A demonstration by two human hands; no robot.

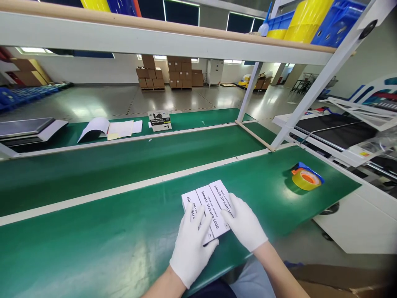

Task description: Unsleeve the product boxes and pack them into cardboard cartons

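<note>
Three white "Minute Stream 1000" boxes [208, 205] sit side by side on a green worktable [102, 244], the white-gloved left hand [192, 244] spread over the left ones, the gloved right hand [245, 221] grasping the right one.

Three white "Minute Stream 1000" boxes [208, 205], printed in dark lettering with "ORCA wavemaker", lie flat and closed side by side in a slanted row on the green counter [124, 231]
</note>
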